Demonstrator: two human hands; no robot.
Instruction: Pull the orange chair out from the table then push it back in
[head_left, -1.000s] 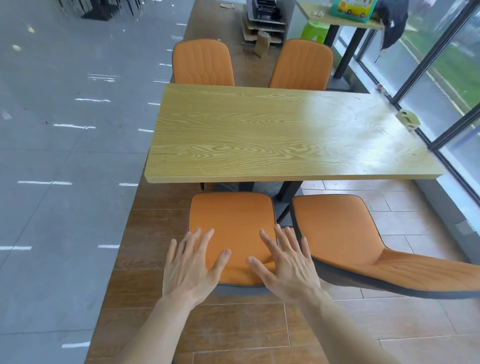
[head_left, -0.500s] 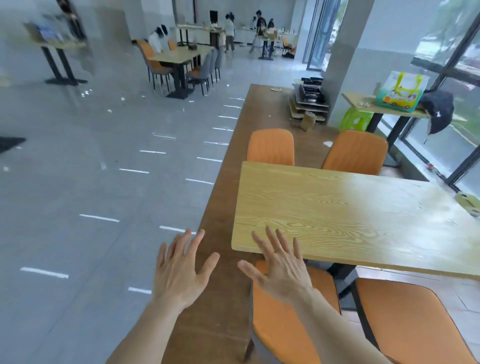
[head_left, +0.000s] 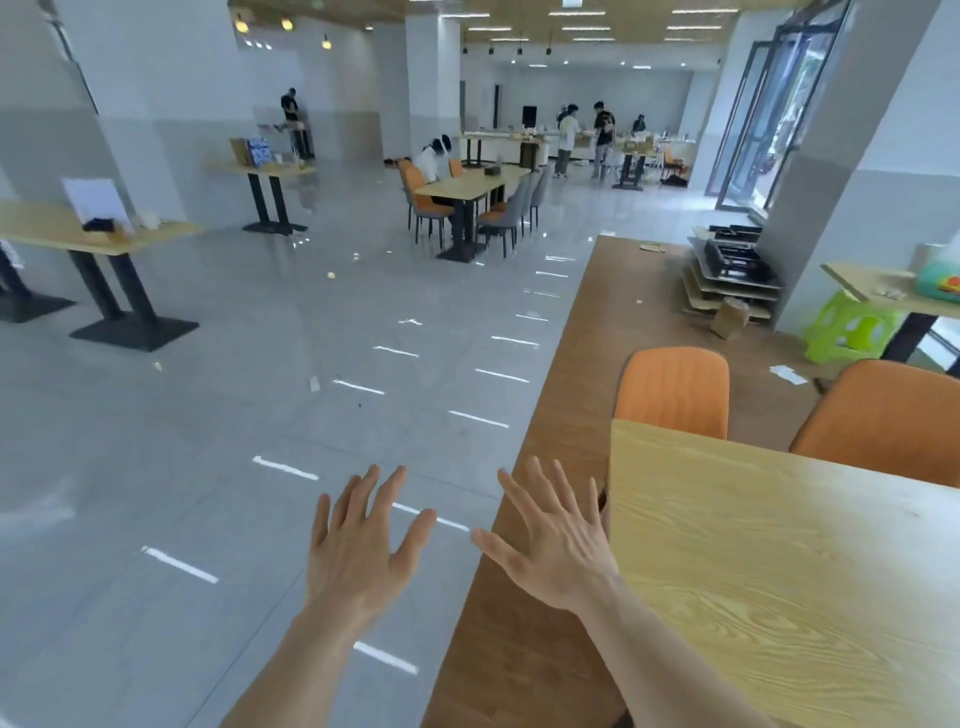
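Note:
My left hand (head_left: 363, 545) and my right hand (head_left: 556, 540) hover in front of me with fingers spread wide, holding nothing and touching nothing. The light wooden table (head_left: 779, 571) fills the lower right, its corner just right of my right hand. Two orange chairs stand at its far side, one (head_left: 675, 392) nearer the middle and one (head_left: 893, 415) at the right edge. The near-side orange chairs are out of the head view, below the frame.
Grey tiled floor (head_left: 260, 415) spreads to the left and a brown wood-look strip (head_left: 597, 322) runs beside the table. Farther off stand other tables (head_left: 462, 189) with chairs, several people, stacked boards (head_left: 732, 280) and a green stool (head_left: 847, 332).
The view has swung up and to the left, away from the near orange chair seat below my hands. Both hands stay spread and empty, now over floor beside the table corner.

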